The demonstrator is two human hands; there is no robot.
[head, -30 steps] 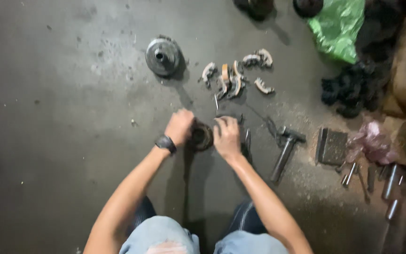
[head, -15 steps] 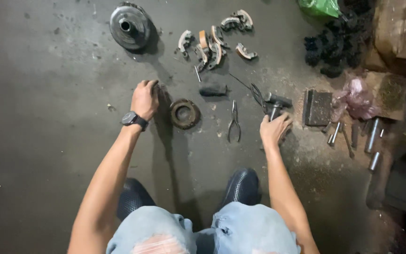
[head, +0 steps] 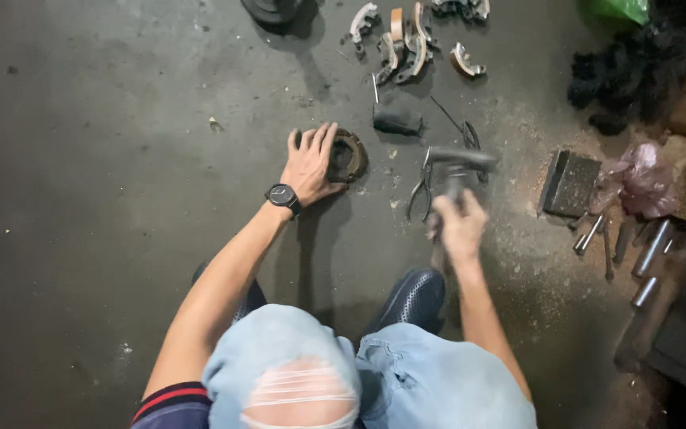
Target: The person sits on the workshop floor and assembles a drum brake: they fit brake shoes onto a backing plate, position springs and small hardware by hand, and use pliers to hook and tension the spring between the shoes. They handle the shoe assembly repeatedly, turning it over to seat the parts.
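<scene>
My left hand, with a black watch on its wrist, rests flat on a round rusty metal ring lying on the concrete floor. My right hand is closed around the handle of a hammer, which is lifted off the floor and blurred by motion. A pair of pliers lies on the floor just left of the hammer. A small dark block sits beyond the ring.
Several curved brake-shoe parts lie at the top. A dark square block, a pink plastic bag and several metal pins lie at the right. My knees in torn jeans fill the bottom.
My left hand moved onto the rusty ring. My right hand took hold of the hammer and lifted it toward me.
</scene>
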